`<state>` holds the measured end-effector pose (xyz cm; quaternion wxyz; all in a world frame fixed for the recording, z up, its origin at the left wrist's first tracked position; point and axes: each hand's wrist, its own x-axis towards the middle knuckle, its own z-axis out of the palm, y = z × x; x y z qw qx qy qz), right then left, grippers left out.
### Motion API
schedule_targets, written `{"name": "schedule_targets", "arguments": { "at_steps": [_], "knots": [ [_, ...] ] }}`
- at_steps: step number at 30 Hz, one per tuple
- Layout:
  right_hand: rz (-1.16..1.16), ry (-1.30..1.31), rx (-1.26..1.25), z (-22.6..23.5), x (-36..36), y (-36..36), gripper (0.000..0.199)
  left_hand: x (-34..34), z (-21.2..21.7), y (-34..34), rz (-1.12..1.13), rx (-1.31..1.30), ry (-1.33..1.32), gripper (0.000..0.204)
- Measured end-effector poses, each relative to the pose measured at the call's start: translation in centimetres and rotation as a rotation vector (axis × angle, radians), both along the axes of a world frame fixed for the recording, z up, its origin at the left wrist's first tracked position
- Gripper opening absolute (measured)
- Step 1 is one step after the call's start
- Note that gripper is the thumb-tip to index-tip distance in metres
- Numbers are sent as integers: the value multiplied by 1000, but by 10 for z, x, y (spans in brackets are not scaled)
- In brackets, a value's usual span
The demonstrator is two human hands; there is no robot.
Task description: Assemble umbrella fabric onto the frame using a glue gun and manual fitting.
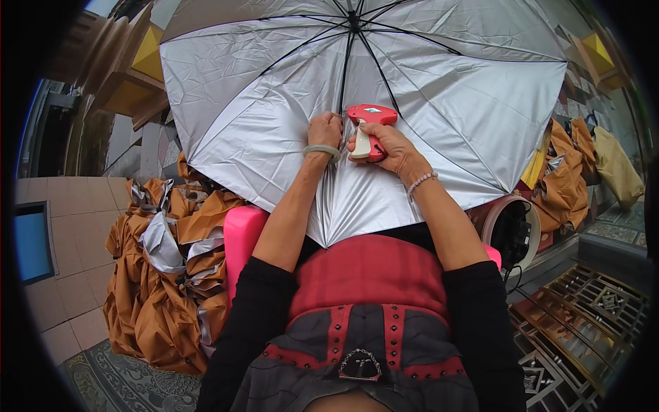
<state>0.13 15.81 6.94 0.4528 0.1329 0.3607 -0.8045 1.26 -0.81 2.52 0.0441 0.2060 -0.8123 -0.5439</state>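
Observation:
An open umbrella [254, 130] with a silver underside spreads in front of me, its black ribs meeting at a hub near the top of the view. My left hand [325, 132] is closed on the umbrella at a dark rib, pinching rib and gathered fabric; the fingertips are partly hidden. Just right of it, my right hand [392, 150] wraps round the handle of a red and white tagging gun [371, 117]. The gun's nose points left, close to the left hand and the rib. Folds in the silver cloth run from there down to the edge at my lap.
Crumpled brown and silver fabric [161, 288] is heaped at my left, beside a pink chair arm [244, 237]. More brown cloth [559, 178] lies at the right, near a round white tub [511, 230] with dark contents. Metal grille panels [583, 309] are at the lower right.

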Motion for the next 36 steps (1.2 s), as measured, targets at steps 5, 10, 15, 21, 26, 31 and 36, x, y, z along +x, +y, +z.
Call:
{"name": "schedule_targets", "arguments": {
  "at_steps": [5,10,15,21,26,31,36],
  "knots": [
    [15,3,-19,-3,-1,1,25,1,4,0,-17,93,-12,20],
    [8,113,100,-3,1,-2,22,3,12,3,-4,180,-44,19],
    [-40,107,100,-5,4,-12,21,10,17,8,-12,257,-52,19],
    [0,148,141,-9,0,-12,18,8,16,4,-38,192,-50,19],
    [49,178,205,-21,-9,-11,20,5,13,8,-51,10,-51,19],
    [14,123,137,-6,-2,-6,23,1,-10,7,-17,-534,232,18],
    [-32,200,242,45,0,22,28,-6,-2,4,-40,-244,-105,16]
  ]
}}
